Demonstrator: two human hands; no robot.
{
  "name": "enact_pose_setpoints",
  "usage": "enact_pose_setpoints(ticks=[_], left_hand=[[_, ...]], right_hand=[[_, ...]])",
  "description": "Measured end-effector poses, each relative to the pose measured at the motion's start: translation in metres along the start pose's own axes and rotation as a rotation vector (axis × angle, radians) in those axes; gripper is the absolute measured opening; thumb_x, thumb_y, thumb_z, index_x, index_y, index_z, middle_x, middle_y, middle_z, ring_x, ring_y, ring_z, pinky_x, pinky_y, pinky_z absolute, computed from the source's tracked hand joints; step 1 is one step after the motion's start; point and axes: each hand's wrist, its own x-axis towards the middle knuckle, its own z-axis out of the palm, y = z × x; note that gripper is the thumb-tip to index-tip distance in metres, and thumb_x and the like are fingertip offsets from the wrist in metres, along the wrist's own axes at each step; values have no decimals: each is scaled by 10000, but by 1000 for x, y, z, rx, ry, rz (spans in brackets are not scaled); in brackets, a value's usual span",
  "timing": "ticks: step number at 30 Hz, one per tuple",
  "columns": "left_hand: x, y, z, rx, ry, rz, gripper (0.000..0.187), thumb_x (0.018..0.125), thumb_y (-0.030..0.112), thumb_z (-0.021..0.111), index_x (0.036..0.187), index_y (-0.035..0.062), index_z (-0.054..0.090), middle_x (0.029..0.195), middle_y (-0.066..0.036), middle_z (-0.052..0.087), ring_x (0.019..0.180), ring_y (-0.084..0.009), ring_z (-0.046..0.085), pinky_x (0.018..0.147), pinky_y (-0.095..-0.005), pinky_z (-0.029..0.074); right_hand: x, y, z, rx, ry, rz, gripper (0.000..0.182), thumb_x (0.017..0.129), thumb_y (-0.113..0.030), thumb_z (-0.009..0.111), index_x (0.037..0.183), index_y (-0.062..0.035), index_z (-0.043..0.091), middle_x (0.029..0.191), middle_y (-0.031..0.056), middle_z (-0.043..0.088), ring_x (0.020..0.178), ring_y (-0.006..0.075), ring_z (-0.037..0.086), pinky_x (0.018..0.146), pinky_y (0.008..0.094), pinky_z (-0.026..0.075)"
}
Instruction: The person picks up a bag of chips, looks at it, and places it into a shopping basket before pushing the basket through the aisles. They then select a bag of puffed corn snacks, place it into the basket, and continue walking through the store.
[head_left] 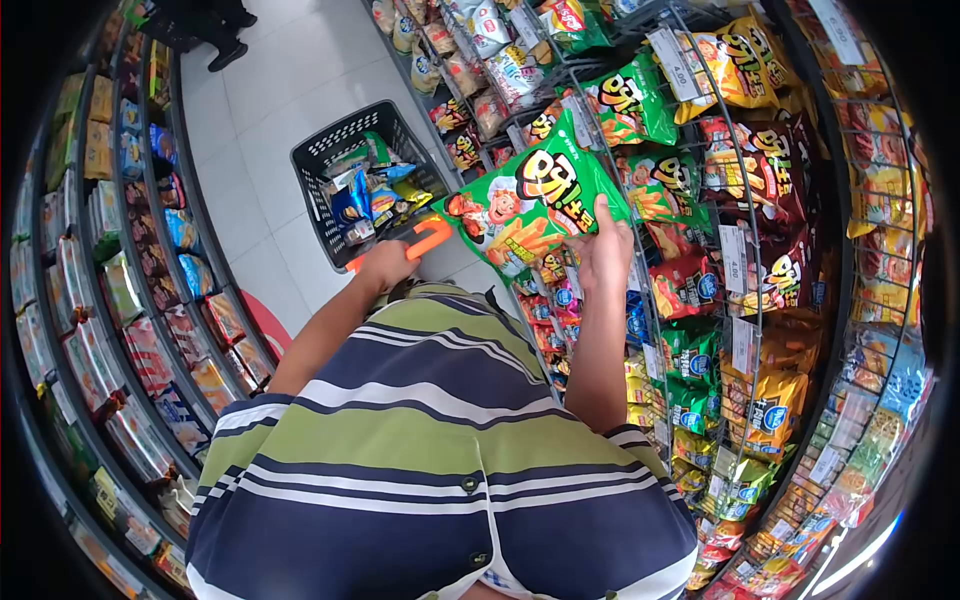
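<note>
My right hand (606,250) grips the right end of a green snack bag (535,200) printed with a chef cartoon and yellow snack sticks. The bag is tilted, its left end near the basket's rim. My left hand (388,264) is closed around the orange handle (425,240) of a black shopping basket (318,190). Inside the basket lie several packets, among them a blue packet (352,200) and a yellow packet (412,192). Similar green bags (638,100) sit on the wire rack just beyond my right hand.
Wire racks of snack bags rise on my right, with price tags (733,260) and brown bags (765,165). Shelves of packaged food (130,280) line the left. Another person's shoe (228,56) and dark-trousered legs stand farther up the tiled aisle (270,120).
</note>
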Motion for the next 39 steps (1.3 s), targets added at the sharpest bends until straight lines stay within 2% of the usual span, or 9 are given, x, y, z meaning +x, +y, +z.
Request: enact_pose_setpoints(ticks=[3, 9, 23, 31, 32, 34, 35, 37, 39], left_hand=[[-2, 3, -2, 25, 4, 1, 429, 839, 427, 665, 1051, 67, 764, 951, -214, 743, 909, -399, 711, 841, -503, 556], [5, -9, 6, -8, -23, 1, 449, 838, 457, 653, 1038, 73, 772, 1005, -214, 747, 946, -391, 717, 859, -498, 564], [-10, -14, 37, -117, -10, 44, 373, 836, 382, 649, 940, 43, 765, 881, -206, 743, 863, -392, 726, 825, -511, 577], [-24, -21, 50, -135, -67, 109, 372, 837, 370, 655, 952, 29, 747, 888, -208, 742, 845, -392, 729, 803, -508, 578], [-25, -18, 47, -137, -79, 110, 372, 837, 370, 655, 956, 29, 746, 889, -208, 742, 844, -392, 729, 801, -509, 578], [-23, -20, 47, -139, -93, 127, 374, 836, 369, 657, 967, 31, 745, 888, -206, 742, 844, -391, 729, 801, -513, 578], [-21, -22, 49, -140, -93, 135, 375, 835, 369, 658, 972, 31, 744, 887, -205, 742, 844, -391, 729, 800, -515, 578], [-17, -22, 49, -139, -73, 130, 365, 825, 367, 660, 952, 36, 750, 899, -204, 745, 855, -393, 729, 817, -518, 578], [-16, -21, 41, -132, -45, 140, 357, 819, 364, 661, 935, 40, 754, 899, -202, 745, 863, -394, 729, 826, -519, 578]], right_hand=[[6, 9, 15, 73, -71, 38, 356, 1040, -268, 620, 1128, 76, 642, 1024, 189, 734, 839, 290, 755, 673, 450, 634], [41, 87, 65, 135, -249, 342, 355, 1009, -121, 569, 1289, 95, 539, 1220, 233, 652, 1140, 401, 656, 1056, 575, 526], [129, 256, 247, -176, -205, 601, 269, 995, -133, 574, 1229, 0, 564, 1127, 190, 622, 1084, 378, 666, 959, 519, 587], [147, 288, 278, -486, -299, 913, 324, 1083, -213, 383, 1327, -24, 484, 1371, 255, 580, 1190, 440, 645, 1010, 583, 534], [151, 299, 265, -601, -379, 907, 284, 1068, -208, 363, 1235, -41, 521, 1280, 235, 652, 1127, 388, 693, 960, 564, 554], [135, 302, 239, -841, -478, 709, 263, 987, -179, 433, 1121, -23, 597, 910, 149, 737, 759, 313, 750, 608, 485, 590], [131, 318, 221, -1023, -497, 537, 269, 959, -188, 470, 980, -22, 682, 856, 155, 735, 741, 278, 748, 586, 459, 570], [160, 371, 151, -1554, -986, -473, 337, 919, -255, 552, 851, 10, 748, 856, 293, 711, 847, 442, 724, 791, 535, 568], [97, 333, 134, -1470, -818, -224, 369, 944, -327, 556, 923, -16, 753, 965, 282, 708, 948, 485, 685, 864, 556, 547]])
